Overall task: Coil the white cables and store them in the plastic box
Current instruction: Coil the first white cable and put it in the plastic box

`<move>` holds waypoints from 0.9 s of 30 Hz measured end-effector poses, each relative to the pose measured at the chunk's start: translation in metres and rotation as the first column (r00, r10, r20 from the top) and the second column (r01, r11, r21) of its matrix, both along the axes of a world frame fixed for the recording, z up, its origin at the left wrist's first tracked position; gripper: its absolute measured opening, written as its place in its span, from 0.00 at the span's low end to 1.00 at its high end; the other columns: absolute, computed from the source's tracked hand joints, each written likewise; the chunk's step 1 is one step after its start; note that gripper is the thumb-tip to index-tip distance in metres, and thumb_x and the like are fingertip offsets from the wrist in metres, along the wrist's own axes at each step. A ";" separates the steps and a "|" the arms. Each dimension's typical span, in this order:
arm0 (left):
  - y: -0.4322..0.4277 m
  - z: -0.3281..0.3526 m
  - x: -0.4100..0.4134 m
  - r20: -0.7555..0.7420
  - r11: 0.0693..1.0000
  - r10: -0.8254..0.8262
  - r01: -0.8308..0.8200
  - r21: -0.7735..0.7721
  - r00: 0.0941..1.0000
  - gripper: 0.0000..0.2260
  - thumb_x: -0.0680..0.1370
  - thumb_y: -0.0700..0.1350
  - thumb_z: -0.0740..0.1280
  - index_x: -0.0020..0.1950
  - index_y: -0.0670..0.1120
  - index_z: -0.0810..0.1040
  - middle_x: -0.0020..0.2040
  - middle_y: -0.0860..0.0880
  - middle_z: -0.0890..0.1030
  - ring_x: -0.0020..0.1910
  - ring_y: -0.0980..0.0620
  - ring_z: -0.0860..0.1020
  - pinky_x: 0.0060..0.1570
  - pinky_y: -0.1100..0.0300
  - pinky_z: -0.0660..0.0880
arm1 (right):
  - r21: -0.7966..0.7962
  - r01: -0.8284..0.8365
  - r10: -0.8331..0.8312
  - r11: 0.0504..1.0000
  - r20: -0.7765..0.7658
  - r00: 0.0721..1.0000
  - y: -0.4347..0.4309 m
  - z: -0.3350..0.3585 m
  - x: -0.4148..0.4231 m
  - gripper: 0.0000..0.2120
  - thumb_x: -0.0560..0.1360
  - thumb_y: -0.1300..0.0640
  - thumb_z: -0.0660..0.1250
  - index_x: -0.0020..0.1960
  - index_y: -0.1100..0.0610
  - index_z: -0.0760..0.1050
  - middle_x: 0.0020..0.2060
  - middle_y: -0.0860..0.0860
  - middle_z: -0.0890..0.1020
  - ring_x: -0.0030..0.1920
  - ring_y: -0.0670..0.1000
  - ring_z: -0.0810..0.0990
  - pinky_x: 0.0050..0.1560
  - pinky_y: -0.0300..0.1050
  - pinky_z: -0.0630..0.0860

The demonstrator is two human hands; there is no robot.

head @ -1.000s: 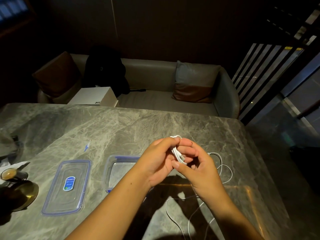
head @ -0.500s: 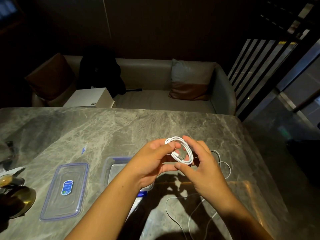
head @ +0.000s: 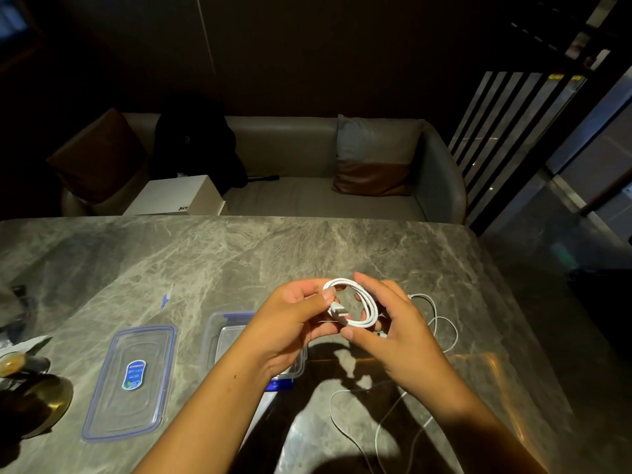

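we see the coiled white cable [head: 366, 298] held up above the counter [head: 239, 261], between both hands, just right of the plastic box [head: 214, 331]. the coil is a flat ring turned to face us, a little longer from upper left to lower right. its plug lies across the left inside of the ring, along the same slant.

the left hand [head: 290, 323] pinches the left side of the ring between thumb and curled fingers. the right hand [head: 400, 333] wraps the right side, fingers over the top and thumb under the lower edge.

a loose white cable [head: 446, 325] lies in open loops on the counter behind and below the right hand.

the plastic box sits open on the counter, partly hidden by the left wrist. its lid [head: 102, 405] lies flat just to the left, long axis running away from us. the lid bears a blue oval label [head: 134, 374]; we cannot read its writing. a white carton [head: 171, 196] on the sofa [head: 307, 196] shows dark print at its front corner, too small to read.
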State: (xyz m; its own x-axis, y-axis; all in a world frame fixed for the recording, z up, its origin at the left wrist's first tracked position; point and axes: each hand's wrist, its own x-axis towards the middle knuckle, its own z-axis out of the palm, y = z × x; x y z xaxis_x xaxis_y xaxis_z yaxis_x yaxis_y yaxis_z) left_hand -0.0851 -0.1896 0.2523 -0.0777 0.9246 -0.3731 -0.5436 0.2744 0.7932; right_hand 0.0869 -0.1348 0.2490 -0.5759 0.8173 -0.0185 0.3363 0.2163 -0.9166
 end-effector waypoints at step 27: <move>-0.003 -0.016 0.008 -0.136 0.999 -0.035 0.038 0.019 0.990 0.09 0.83 0.37 0.57 0.55 0.34 0.75 0.33 0.43 0.73 0.29 0.47 0.76 0.36 0.55 0.78 | -0.191 0.207 -0.243 0.960 -0.193 0.951 0.016 -0.020 0.006 0.08 0.75 0.69 0.68 0.46 0.57 0.79 0.37 0.56 0.86 0.38 0.53 0.84 0.46 0.49 0.81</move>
